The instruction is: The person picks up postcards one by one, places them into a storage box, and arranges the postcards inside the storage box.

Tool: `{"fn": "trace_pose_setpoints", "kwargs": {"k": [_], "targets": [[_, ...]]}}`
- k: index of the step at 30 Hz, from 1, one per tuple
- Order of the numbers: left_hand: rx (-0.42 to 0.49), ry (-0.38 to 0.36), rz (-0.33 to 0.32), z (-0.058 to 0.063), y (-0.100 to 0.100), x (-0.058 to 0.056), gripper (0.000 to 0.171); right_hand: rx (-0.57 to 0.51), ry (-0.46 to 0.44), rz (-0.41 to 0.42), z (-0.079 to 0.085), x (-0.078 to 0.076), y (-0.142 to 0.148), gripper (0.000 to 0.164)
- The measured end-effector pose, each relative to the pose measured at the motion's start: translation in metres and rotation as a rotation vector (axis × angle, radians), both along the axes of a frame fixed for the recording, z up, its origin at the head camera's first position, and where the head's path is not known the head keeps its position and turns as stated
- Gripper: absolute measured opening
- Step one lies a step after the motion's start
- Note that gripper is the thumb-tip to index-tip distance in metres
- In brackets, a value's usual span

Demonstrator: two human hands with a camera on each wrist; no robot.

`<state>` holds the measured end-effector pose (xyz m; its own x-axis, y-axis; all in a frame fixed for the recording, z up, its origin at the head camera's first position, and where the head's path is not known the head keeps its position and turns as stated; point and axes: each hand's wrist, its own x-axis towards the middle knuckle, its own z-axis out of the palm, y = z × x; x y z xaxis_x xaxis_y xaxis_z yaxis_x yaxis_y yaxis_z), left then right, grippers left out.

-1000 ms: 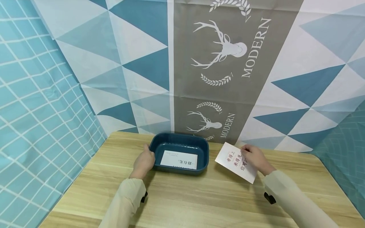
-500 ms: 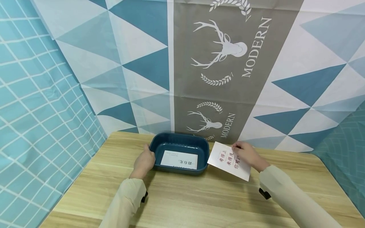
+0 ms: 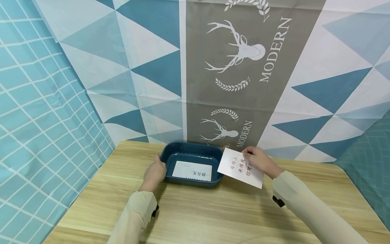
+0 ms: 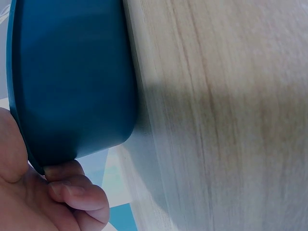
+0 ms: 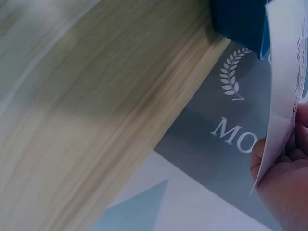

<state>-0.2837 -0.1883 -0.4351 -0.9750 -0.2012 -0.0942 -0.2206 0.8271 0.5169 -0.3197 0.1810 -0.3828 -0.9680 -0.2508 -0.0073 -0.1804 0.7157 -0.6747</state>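
Note:
A dark blue rectangular tub (image 3: pixel 192 183) with rounded corners stands at the back of the table. My left hand (image 3: pixel 154 173) grips its left end; the left wrist view shows the thumb side over the rim and curled fingers (image 4: pixel 74 192) beneath it. Inside lies a white card (image 3: pixel 192 170) with dark printed characters. My right hand (image 3: pixel 259 161) pinches a second white card (image 3: pixel 237 169), printed with reddish characters, by its far right edge. This card is tilted, and its left corner overlaps the tub's right rim in the head view. In the right wrist view, the card (image 5: pixel 284 62) bends slightly.
The wooden table (image 3: pixel 195 217) runs back to a patterned cloth backdrop (image 3: pixel 158 67) with triangles and deer heads. Blue checked cloth (image 3: pixel 36 135) hangs at the left, and teal cloth (image 3: pixel 365 162) at the right. Dark bands (image 3: pixel 278 201) sit at both wrists.
My right hand has moved left and slightly away from me with the card, from beside the tub to its right rim. My left hand and the tub have stayed put.

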Motion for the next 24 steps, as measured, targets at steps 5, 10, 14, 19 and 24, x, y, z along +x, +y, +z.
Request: {"fn": "trace_pose_setpoints", "kwargs": {"k": [5,10,14,19,24], "targets": [[0.002,0.005,0.0,0.001,0.0,0.002,0.04,0.018,0.012,0.015,0.003,-0.005,-0.012,0.025],[0.012,0.003,0.001,0.002,0.0,0.002,0.041,0.043,0.031,0.042,0.005,-0.01,-0.022,0.025],[0.015,0.0,0.006,0.002,0.0,0.002,0.042,0.063,0.05,0.051,0.009,-0.011,-0.029,0.025],[0.019,-0.01,0.011,0.002,-0.001,0.002,0.043,0.089,0.069,0.057,0.013,-0.014,-0.039,0.025],[0.021,-0.017,0.006,0.002,0.0,0.0,0.042,0.087,0.086,0.083,0.012,-0.017,-0.047,0.024]]}}
